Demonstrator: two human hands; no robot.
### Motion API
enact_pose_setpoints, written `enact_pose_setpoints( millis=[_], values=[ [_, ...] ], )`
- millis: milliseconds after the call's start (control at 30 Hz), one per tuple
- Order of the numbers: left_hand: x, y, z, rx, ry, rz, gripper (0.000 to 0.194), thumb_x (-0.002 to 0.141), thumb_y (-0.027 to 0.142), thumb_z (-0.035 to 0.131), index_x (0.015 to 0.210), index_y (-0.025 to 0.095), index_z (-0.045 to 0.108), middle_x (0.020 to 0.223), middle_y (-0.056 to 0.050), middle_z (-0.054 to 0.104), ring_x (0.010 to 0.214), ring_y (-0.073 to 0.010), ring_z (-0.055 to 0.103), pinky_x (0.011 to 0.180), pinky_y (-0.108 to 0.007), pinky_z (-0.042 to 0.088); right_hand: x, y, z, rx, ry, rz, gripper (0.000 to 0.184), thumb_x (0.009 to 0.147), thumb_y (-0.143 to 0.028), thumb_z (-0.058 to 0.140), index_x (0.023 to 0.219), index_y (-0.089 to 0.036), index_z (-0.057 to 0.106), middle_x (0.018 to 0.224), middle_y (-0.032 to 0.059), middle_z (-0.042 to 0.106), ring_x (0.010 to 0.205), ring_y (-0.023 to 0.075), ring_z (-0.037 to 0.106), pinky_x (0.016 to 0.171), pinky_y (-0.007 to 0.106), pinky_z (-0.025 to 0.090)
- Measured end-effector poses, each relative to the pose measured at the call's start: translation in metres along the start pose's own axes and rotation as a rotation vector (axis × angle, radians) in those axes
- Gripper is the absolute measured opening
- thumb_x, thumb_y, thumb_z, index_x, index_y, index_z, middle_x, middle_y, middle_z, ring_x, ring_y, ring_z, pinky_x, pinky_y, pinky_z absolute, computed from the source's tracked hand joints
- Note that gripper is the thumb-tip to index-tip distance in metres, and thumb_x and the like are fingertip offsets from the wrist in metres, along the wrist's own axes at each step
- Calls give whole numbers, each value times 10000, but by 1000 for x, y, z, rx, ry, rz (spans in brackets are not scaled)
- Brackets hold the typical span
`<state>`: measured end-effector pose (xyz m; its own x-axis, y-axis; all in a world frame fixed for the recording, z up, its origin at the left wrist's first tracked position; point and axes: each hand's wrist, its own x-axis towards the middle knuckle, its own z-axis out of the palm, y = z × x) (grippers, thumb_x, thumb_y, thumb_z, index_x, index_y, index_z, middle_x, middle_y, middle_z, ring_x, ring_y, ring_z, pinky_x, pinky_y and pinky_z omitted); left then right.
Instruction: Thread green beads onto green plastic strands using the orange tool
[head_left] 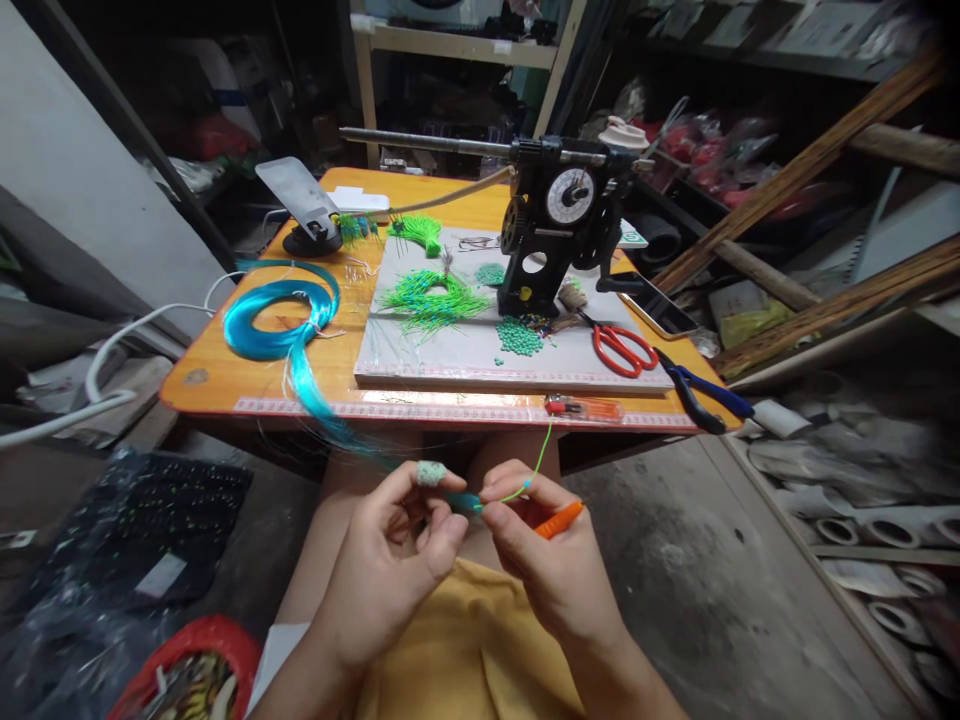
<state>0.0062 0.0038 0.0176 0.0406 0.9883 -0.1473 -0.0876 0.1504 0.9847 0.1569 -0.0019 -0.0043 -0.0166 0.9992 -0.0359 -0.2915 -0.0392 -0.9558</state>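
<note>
My left hand (401, 555), a patterned wrap on one finger, has its fingers curled around shiny blue strands (319, 395) that trail down from a coil (259, 315) on the table. Close beside it, my right hand (551, 555) pinches a thin green cord (541, 455) between thumb and fingers, where the strands' blue end (463, 500) meets the cord. A small blue bead (527, 484) sits on that cord, which runs up to a red clip (555, 405) at the table edge. An orange-handled tool (559, 520) is tucked in my right hand; its tip is hidden.
On the wooden table (202, 375) lies a board (427, 355) bearing a black winding machine (532, 240), green beads (520, 338), bundles of green cords (435, 300) and red scissors (624, 350). Pliers (701, 390) rest at the right edge. A red bag (217, 640) stands below left.
</note>
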Motion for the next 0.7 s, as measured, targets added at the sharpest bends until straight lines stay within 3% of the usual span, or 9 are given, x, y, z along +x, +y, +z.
enact_pose_setpoints(
  millis=[167, 300, 400, 533, 700],
  values=[
    [2, -1, -1, -77, -132, -74, 288, 827, 404, 730, 710, 165, 621, 659, 18, 537, 603, -119, 493, 558, -208, 412, 1, -1, 2, 54, -52, 21, 120, 772, -331, 827, 823, -229, 792, 705, -16, 557, 454, 38, 315, 379, 185, 205],
    [2, -1, -2, -49, -141, -75, 277, 854, 378, 714, 707, 165, 616, 649, 11, 567, 608, -119, 512, 576, -205, 422, 1, 1, -1, 199, 21, 80, 293, 898, -480, 670, 1007, -235, 789, 559, -69, 417, 395, 23, 210, 372, 178, 181],
    [2, 1, -3, -43, -200, -24, 181, 891, 345, 672, 833, 174, 664, 673, 4, 611, 622, -126, 550, 592, -205, 446, 1, 2, -2, 144, 77, 32, 304, 917, -462, 646, 918, -209, 815, 686, -30, 455, 404, 13, 259, 373, 196, 183],
    [3, 2, 3, -26, -339, -30, 123, 906, 298, 656, 954, 185, 668, 779, -12, 653, 721, -143, 601, 668, -214, 485, -2, 5, 0, -1, 80, -50, 248, 900, -408, 684, 978, -217, 822, 714, -3, 480, 474, 65, 374, 388, 219, 228],
    [0, -4, 14, -33, -258, -63, 166, 912, 302, 630, 812, 172, 602, 740, 8, 574, 668, -122, 532, 638, -208, 463, -9, 8, 3, -6, 152, -89, 235, 896, -400, 687, 926, -218, 833, 655, 0, 480, 488, 93, 400, 408, 243, 289]
  ],
)
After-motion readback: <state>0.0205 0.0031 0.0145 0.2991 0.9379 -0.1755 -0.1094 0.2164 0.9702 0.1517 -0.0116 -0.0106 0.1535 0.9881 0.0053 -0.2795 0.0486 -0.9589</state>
